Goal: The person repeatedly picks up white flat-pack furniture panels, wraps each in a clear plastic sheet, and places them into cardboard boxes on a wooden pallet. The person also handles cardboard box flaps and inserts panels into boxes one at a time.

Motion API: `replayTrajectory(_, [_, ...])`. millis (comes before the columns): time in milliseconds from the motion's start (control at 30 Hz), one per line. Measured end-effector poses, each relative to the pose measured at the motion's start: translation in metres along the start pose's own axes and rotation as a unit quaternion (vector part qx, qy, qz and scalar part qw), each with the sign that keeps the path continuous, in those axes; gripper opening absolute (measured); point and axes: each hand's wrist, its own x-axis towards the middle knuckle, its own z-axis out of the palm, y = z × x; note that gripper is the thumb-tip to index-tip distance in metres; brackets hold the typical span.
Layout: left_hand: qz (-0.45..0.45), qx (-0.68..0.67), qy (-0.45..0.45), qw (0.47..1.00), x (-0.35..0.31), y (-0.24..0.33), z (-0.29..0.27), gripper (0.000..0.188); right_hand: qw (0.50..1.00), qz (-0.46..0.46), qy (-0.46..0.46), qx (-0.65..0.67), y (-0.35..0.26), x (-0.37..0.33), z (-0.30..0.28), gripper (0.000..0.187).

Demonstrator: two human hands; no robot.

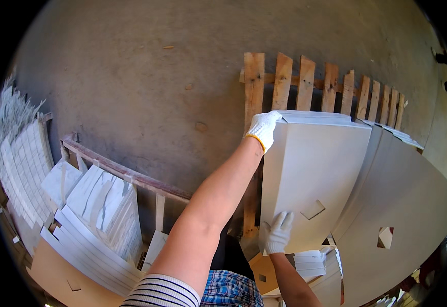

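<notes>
My left hand [263, 128], in a white knit glove, grips the far top corner of a large pale grey slab [315, 169] that stands on edge. My right hand [276, 233], also gloved, presses flat against the slab's near lower corner. The slab has a small square cut-out [313, 210] near its lower edge. It leans against more slabs of the same kind [402, 194] to the right, resting on a wooden pallet [305, 84].
A metal rack [126, 176] at the left holds stacks of white veined marble tiles [98, 204]. Narrow tile strips [16, 158] stand at the far left. Bare concrete floor [147, 77] lies ahead. White tile stacks [310, 263] sit below the slab.
</notes>
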Motion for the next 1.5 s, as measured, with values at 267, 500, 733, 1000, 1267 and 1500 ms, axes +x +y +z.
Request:
replayTrajectory(267, [0.256,0.376,0.138,0.88,0.011,-0.014,0.021,0.064,0.999,0.037,0.022,0.009,-0.011,0.027,-0.02,0.093])
replayTrajectory(500, [0.347,0.239,-0.041,0.906,0.031,-0.031,0.003,0.068,0.985,-0.007,0.165,-0.041,-0.043,0.12,-0.027,0.088])
replayTrajectory(733, [0.276,0.173,-0.124,0.937,0.052,-0.028,0.012,0.076,0.987,-0.012,0.145,-0.063,-0.038,0.127,-0.005,0.071])
replayTrajectory(1000, [0.503,0.294,0.053,0.811,-0.045,-0.116,0.013,0.066,0.977,0.005,0.211,-0.044,-0.037,0.124,0.018,0.065])
replayTrajectory(1267, [0.355,0.412,0.103,0.833,-0.051,-0.142,-0.004,0.072,0.988,-0.006,0.156,-0.005,-0.013,0.063,0.006,0.064])
replayTrajectory(1500, [0.5,0.421,0.108,0.749,-0.028,-0.103,0.016,0.065,0.996,-0.003,0.081,0.038,0.008,0.042,0.005,0.06])
